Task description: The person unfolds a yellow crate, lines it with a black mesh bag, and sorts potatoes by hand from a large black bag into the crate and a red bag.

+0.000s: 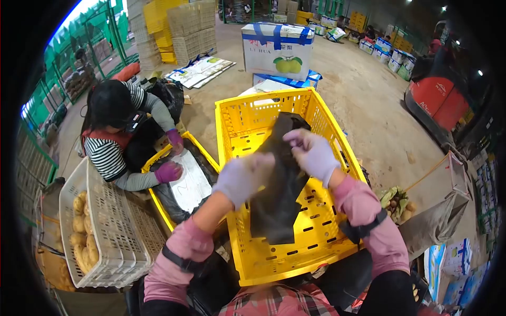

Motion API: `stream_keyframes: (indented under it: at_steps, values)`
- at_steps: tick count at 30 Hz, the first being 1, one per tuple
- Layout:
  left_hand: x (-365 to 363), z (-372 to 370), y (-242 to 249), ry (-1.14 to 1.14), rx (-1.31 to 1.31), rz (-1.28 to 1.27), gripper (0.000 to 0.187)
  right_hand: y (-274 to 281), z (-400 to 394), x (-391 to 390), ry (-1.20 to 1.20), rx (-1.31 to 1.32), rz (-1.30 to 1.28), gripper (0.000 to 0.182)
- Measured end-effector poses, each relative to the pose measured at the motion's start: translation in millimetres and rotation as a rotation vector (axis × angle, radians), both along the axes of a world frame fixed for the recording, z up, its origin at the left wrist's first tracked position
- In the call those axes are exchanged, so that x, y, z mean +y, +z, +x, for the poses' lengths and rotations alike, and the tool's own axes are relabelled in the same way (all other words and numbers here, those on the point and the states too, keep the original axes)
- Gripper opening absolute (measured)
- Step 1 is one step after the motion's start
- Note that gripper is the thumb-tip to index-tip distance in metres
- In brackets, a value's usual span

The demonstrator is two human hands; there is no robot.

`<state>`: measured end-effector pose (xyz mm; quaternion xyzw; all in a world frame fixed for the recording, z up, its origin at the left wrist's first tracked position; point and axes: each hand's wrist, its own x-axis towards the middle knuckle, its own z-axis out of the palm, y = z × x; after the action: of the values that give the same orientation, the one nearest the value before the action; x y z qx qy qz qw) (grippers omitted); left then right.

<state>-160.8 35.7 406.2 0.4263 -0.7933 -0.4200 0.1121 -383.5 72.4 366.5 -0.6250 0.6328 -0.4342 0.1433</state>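
A yellow crate point(311, 247) with slotted walls and floor stands in front of me. Inside its opening hangs a black plastic bag point(279, 195), long and crumpled. My right hand point(312, 152), in a pale glove, pinches the bag near its top. My left hand point(243, 178), also gloved, is at the bag's left side, blurred by motion; its fingers look curled, but whether they hold the bag's edge cannot be made out.
A co-worker point(118, 126) in purple gloves works at a smaller yellow crate point(158, 205) on the left. Nearby is a white crate point(113, 242) of potatoes. A printed carton point(276, 55) stands ahead, a red forklift point(437, 100) at right, a grey bin point(437, 205) at lower right.
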Motion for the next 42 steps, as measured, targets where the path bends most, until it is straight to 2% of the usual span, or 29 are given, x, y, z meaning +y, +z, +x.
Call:
stream_keyframes:
  at_steps: [2, 4, 5, 6, 8, 9, 12, 14, 15, 18, 20, 21, 22, 23, 24, 26, 27, 28, 29, 30, 31, 33, 34, 35, 36, 37, 40, 41, 42]
  values:
    - [-40, -17, -15, 0.088, 0.181, 0.295, 0.07, 19, 38, 25, 0.106, 0.32, -0.161, 0.027]
    - [-58, -47, -57, 0.199, 0.148, -0.133, 0.063, 19, 64, 39, 0.227, 0.654, -0.004, 0.024]
    - [-62, -57, -57, 0.067, 0.099, -0.153, 0.076, 17, 78, 41, 0.278, 0.781, 0.062, 0.024]
    - [-63, -64, -55, -0.022, 0.008, -0.162, 0.072, 15, 89, 44, 0.327, 0.909, 0.131, 0.024]
    - [-60, -77, -52, -0.2, -0.168, -0.178, 0.066, 9, 99, 56, 0.389, 0.882, 0.058, 0.02]
    - [-64, -78, -62, -0.12, -0.059, -0.205, 0.051, 9, 99, 59, 0.425, 0.872, 0.017, 0.018]
    - [-77, -54, -63, 0.027, 0.11, -0.142, 0.043, 23, 70, 71, 0.448, 0.462, 0.085, 0.025]
    - [-75, -32, -59, 0.072, 0.403, 0.082, 0.033, 51, 38, 74, 0.172, 0.392, 0.144, 0.032]
    - [-90, -26, -78, 0.049, 0.674, 0.321, 0.026, 64, 20, 69, 0.005, 0.273, 0.332, 0.035]
    - [-60, -2, -45, 0.109, 0.826, 0.608, 0.019, 46, -35, 39, -0.137, 0.275, 0.601, 0.072]
    - [-49, 2, -42, 0.139, 0.886, 0.593, 0.016, 16, -35, 16, 0.014, -0.01, 0.671, 0.083]
    - [-49, 3, -47, 0.125, 0.909, 0.568, 0.016, 9, -19, 5, 0.026, 0.142, 0.568, 0.086]
    - [-50, 3, -54, 0.112, 0.933, 0.545, 0.016, 6, -6, -6, 0.011, 0.134, 0.547, 0.085]
    - [-53, 3, -63, 0.122, 0.854, 0.317, 0.025, 0, 3, -20, -0.019, -0.009, 0.537, 0.076]
    - [-50, 8, -61, 0.193, 0.752, 0.225, 0.028, -11, 6, -35, -0.047, -0.153, 0.524, 0.068]
    - [-52, 24, -53, 0.33, 0.541, 0.03, 0.036, -30, -9, -57, -0.04, -0.029, 0.183, 0.042]
    - [-62, 36, -59, 0.42, 0.419, -0.149, 0.042, -40, -26, -74, 0.021, 0.226, -0.313, 0.029]
    - [-78, 51, -73, 0.461, 0.464, -0.18, 0.038, -23, -44, -69, -0.005, -0.061, 0.05, 0.026]
    - [-125, 77, -126, 0.426, 0.433, -0.358, 0.036, -7, -76, -57, 0.057, 0.676, 0.003, 0.029]
    - [-121, 88, -107, 0.583, 0.398, -0.079, 0.032, 21, -87, -36, 0.057, 0.74, -0.097, 0.036]
    - [-130, 99, -119, 0.736, 0.515, 0.141, 0.03, 31, -110, -29, -0.045, 0.758, -0.014, 0.031]
    - [-146, 124, -132, 0.745, 0.402, 0.126, 0.019, 52, -158, -16, -0.241, 0.806, 0.173, 0.025]
    - [-157, 129, -146, 0.778, 0.366, 0.13, 0.013, 47, -198, -23, -0.223, 0.006, 0.318, 0.01]
    - [-164, 128, -156, 0.785, 0.478, -0.047, 0.008, 41, -238, -30, -0.38, -0.79, 0.251, 0.013]
    - [-169, 125, -165, 0.787, 0.585, -0.221, 0.009, 62, -234, -21, -0.459, -0.776, 0.26, 0.024]
    - [-174, 121, -173, 0.784, 0.692, -0.398, 0.015, 72, -233, -15, -0.524, -0.732, 0.232, 0.023]
    - [-171, 110, -141, 0.633, 1.083, -0.243, 0.028, 66, -269, -17, -0.643, -0.698, 0.071, 0.025]
    - [-166, 110, -128, 0.595, 1.167, -0.002, 0.03, 60, -286, -20, -0.668, -0.703, 0.006, 0.026]
    - [-171, 115, -130, 0.509, 1.153, 0.035, 0.032, 56, -303, -20, -0.54, -0.656, 0.02, 0.026]
